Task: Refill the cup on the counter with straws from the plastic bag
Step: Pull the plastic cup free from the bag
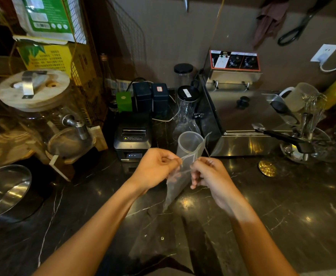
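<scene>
A frosted translucent cup [189, 143] stands on the dark marble counter [282, 216], just beyond my hands. I hold a clear plastic bag [176, 188] upright in front of it. My left hand [155, 168] pinches the bag's top edge on the left. My right hand [208, 172] pinches the top edge on the right. The bag hangs down toward the counter and looks thin and flat. I cannot make out straws inside it. The cup looks empty from here.
A black receipt printer [132, 140] sits left of the cup. A steel fryer [242, 120] stands to its right. A glass drink dispenser [43, 116] and a steel bowl [6, 192] are at the left. A rack of utensils [310, 124] is far right.
</scene>
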Demonstrator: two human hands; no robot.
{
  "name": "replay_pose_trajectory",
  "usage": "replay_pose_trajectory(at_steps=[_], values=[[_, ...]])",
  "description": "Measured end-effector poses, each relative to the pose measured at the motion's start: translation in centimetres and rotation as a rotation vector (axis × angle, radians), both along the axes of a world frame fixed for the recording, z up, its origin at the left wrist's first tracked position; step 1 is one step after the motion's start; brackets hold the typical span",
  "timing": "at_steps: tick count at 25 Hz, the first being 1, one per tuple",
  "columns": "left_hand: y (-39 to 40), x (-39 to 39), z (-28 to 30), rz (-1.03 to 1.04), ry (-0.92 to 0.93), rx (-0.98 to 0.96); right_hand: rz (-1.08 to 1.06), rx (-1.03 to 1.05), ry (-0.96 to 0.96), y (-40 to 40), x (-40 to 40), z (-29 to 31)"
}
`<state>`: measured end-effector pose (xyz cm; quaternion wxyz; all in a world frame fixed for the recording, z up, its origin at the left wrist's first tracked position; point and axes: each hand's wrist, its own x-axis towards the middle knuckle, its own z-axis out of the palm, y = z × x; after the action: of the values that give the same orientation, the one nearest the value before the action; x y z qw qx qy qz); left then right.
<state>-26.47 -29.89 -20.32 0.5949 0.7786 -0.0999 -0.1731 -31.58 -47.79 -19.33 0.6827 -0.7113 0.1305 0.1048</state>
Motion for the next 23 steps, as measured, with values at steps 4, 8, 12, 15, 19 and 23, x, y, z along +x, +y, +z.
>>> replay_pose_trajectory(at_steps=[4,8,12,15,19,23], values=[[0.9,0.3,0.5,0.121,-0.118,0.169,-0.074,-0.145,0.072,-0.6,-0.4,0.1],[0.8,0.2,1.3,0.057,-0.148,0.189,-0.153,-0.485,0.061,-0.4,-0.2,0.0],[0.1,0.0,1.7,-0.021,-0.243,0.284,-0.123,-0.643,-0.077,0.2,0.5,0.6],[-0.2,0.2,1.6,-0.087,-0.248,0.35,-0.079,-0.652,-0.134,0.3,0.5,0.6],[0.0,0.6,1.6,-0.001,-0.285,0.372,-0.108,-0.706,-0.1,-0.6,-0.1,0.8],[0.7,1.3,1.9,0.117,-0.335,0.412,-0.164,-0.7,-0.061,-1.6,-1.0,1.1]])
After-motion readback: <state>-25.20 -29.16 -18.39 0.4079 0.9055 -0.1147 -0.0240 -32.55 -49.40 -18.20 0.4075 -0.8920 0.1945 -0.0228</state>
